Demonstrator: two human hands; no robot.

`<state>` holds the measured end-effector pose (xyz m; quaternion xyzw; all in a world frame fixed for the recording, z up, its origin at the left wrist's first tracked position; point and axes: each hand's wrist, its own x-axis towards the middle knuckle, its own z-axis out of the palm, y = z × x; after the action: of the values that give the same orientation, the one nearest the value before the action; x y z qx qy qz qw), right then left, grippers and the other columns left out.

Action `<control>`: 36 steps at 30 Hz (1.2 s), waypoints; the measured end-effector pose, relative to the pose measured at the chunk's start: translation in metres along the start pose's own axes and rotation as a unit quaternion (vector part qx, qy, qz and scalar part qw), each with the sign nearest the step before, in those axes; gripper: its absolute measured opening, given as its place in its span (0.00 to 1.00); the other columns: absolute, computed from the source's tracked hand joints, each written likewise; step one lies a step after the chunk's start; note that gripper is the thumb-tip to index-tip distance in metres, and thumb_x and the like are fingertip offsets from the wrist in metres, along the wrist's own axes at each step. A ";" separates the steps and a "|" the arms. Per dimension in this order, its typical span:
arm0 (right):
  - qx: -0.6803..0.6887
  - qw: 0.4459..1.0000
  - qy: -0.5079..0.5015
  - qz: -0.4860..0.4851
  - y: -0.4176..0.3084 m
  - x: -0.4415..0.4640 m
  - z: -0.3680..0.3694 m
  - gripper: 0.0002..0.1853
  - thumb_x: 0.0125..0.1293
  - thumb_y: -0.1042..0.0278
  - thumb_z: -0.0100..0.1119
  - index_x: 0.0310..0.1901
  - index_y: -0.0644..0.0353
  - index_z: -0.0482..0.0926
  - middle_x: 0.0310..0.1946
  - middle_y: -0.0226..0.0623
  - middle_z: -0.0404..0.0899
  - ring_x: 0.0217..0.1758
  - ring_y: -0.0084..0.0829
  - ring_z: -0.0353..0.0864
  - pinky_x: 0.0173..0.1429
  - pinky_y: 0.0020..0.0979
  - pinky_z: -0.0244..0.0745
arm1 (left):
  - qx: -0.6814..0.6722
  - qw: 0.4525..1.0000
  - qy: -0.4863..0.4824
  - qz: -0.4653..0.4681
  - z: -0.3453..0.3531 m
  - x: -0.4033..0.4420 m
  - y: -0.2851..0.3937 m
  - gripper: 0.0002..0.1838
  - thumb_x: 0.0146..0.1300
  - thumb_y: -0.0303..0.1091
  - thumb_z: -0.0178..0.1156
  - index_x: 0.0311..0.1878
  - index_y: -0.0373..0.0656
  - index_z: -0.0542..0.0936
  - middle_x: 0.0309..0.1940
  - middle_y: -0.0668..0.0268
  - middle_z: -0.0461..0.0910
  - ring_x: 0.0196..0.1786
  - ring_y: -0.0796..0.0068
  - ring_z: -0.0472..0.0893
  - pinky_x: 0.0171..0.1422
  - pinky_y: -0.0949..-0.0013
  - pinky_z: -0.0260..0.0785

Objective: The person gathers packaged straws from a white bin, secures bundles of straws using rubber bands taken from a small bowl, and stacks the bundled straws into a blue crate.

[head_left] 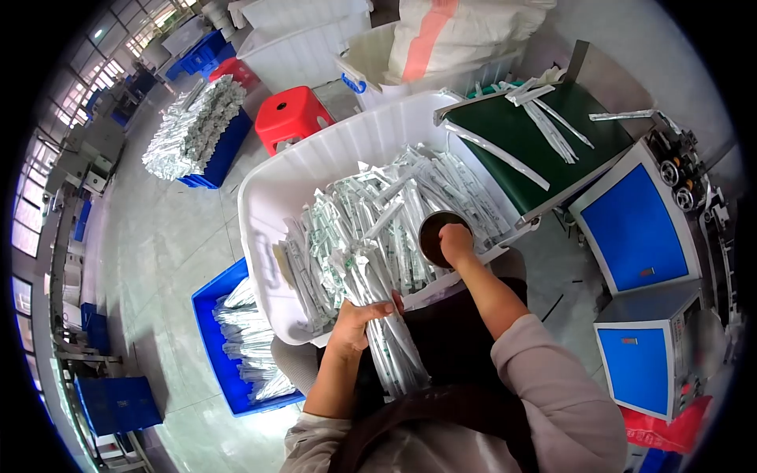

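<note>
A bundle of long, thin wrapped packets [377,319] lies upright-slanted across my lap, with my left hand [361,322] closed around its middle. The wrappers are white and clear with green print. My right hand [455,244] grips a round brown object [432,236] with a pale rim, its fingers inside the rim; whether it is a cup or a roll, I cannot tell. Both hands are over the near side of a large white tub [272,173], which holds many loose packets [355,205] of the same kind. The right fingertips are partly hidden.
A green conveyor belt [505,130] with a few packets ends over the tub's right side. Blue-panelled machines [627,221] stand at right. A blue crate [206,315] of packets sits at left, another blue crate [225,150] beyond. A red stool [292,114] is behind the tub.
</note>
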<state>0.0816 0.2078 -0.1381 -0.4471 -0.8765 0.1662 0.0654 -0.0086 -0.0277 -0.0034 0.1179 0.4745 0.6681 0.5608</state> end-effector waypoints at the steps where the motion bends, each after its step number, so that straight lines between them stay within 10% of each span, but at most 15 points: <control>1: 0.054 0.998 0.025 -0.021 -0.001 -0.003 -0.006 0.07 0.48 0.71 0.55 0.30 0.60 0.80 0.25 0.44 0.78 0.32 0.41 0.78 0.39 0.37 0.72 | -0.007 1.000 0.006 -0.004 0.001 -0.001 0.004 0.25 0.37 0.20 0.58 0.46 0.35 0.69 0.30 0.57 0.75 0.32 0.62 0.77 0.36 0.61 0.72; 6: 0.394 0.900 0.062 -0.177 -0.084 -0.072 -0.085 0.11 0.46 0.80 0.58 0.35 0.63 0.78 0.26 0.44 0.77 0.28 0.38 0.78 0.32 0.30 0.72 | -0.002 1.000 0.010 -0.017 0.016 -0.002 0.024 0.18 0.37 0.22 0.60 0.38 0.36 0.75 0.27 0.62 0.76 0.29 0.70 0.77 0.35 0.69 0.71; 13: 0.282 0.908 0.087 -0.296 -0.098 -0.110 -0.126 0.14 0.49 0.77 0.55 0.41 0.63 0.71 0.31 0.45 0.76 0.31 0.44 0.77 0.33 0.36 0.72 | 0.041 0.999 0.033 -0.008 0.020 -0.007 0.011 0.18 0.35 0.24 0.59 0.36 0.34 0.76 0.29 0.60 0.77 0.31 0.69 0.77 0.39 0.68 0.71; 16: 0.115 0.936 0.082 -0.324 -0.097 -0.088 -0.126 0.13 0.50 0.77 0.54 0.40 0.63 0.72 0.31 0.43 0.74 0.29 0.44 0.76 0.34 0.37 0.71 | -0.132 0.973 -0.182 -0.047 0.008 -0.006 0.003 0.30 0.34 0.25 0.64 0.48 0.38 0.69 0.29 0.60 0.73 0.31 0.65 0.74 0.37 0.65 0.68; 18: 0.332 0.939 -0.096 0.008 -0.110 -0.050 -0.142 0.11 0.51 0.76 0.49 0.39 0.63 0.72 0.34 0.46 0.72 0.32 0.44 0.74 0.38 0.38 0.69 | -0.207 0.901 -0.377 -0.056 0.017 -0.003 -0.008 0.35 0.34 0.28 0.67 0.52 0.41 0.66 0.25 0.61 0.71 0.28 0.66 0.71 0.33 0.65 0.63; 20: 0.342 0.867 0.186 -0.310 -0.080 -0.010 -0.114 0.08 0.60 0.71 0.41 0.35 0.63 0.70 0.31 0.41 0.70 0.34 0.34 0.70 0.40 0.32 0.66 | -0.225 0.894 -0.384 -0.058 0.016 -0.001 -0.015 0.40 0.32 0.28 0.67 0.56 0.44 0.63 0.23 0.62 0.70 0.26 0.67 0.72 0.32 0.66 0.63; 23: 0.470 0.868 -0.095 -0.128 -0.075 -0.070 -0.139 0.09 0.44 0.87 0.40 0.15 0.63 0.66 0.14 0.32 0.67 0.21 0.25 0.66 0.37 0.24 0.65 | -0.231 0.914 -0.334 -0.007 -0.003 -0.007 -0.012 0.37 0.30 0.31 0.66 0.50 0.38 0.64 0.23 0.63 0.70 0.25 0.68 0.72 0.33 0.67 0.63; 24: 0.650 0.715 -0.117 -0.230 -0.067 -0.085 -0.117 0.11 0.43 0.88 0.38 0.12 0.59 0.63 0.14 0.33 0.66 0.21 0.27 0.65 0.38 0.31 0.66 | -0.239 0.913 -0.332 0.002 -0.012 -0.006 -0.014 0.35 0.30 0.31 0.66 0.48 0.37 0.64 0.23 0.63 0.70 0.26 0.69 0.71 0.34 0.68 0.63; 26: 0.815 0.495 -0.278 -0.117 -0.088 -0.123 -0.136 0.11 0.47 0.84 0.45 0.14 0.59 0.62 0.16 0.35 0.66 0.25 0.31 0.66 0.48 0.36 0.62 | -0.277 0.899 -0.338 -0.032 -0.020 -0.005 -0.025 0.32 0.31 0.32 0.65 0.45 0.37 0.65 0.25 0.63 0.69 0.29 0.69 0.70 0.37 0.69 0.62; 27: 0.846 0.464 -0.250 -0.084 -0.103 -0.130 -0.144 0.06 0.48 0.81 0.48 0.18 0.62 0.68 0.19 0.34 0.67 0.27 0.31 0.67 0.55 0.38 0.59 | -0.310 0.880 -0.359 -0.034 -0.019 -0.003 -0.031 0.30 0.34 0.31 0.63 0.45 0.37 0.66 0.27 0.63 0.69 0.31 0.69 0.69 0.38 0.70 0.61; 31: 0.526 0.797 -0.030 -0.294 -0.115 -0.105 -0.144 0.16 0.53 0.81 0.51 0.47 0.73 0.71 0.50 0.48 0.70 0.58 0.36 0.64 0.64 0.36 0.54 | -0.268 0.904 -0.333 0.007 -0.009 -0.003 -0.024 0.25 0.37 0.25 0.61 0.45 0.33 0.70 0.31 0.54 0.75 0.34 0.61 0.76 0.42 0.62 0.70; 36: 0.495 0.743 -0.199 -0.403 -0.141 -0.094 -0.183 0.32 0.55 0.66 0.57 0.57 0.77 0.58 0.59 0.51 0.60 0.63 0.38 0.59 0.64 0.32 0.52 | -0.169 0.950 -0.263 0.002 0.017 -0.016 -0.010 0.15 0.37 0.21 0.61 0.33 0.31 0.74 0.28 0.52 0.77 0.30 0.62 0.79 0.36 0.64 0.73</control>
<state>0.0779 0.0972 0.0858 0.0867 -0.7626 0.6202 0.1624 0.0149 -0.0338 0.0040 0.1942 0.1898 0.6851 0.6759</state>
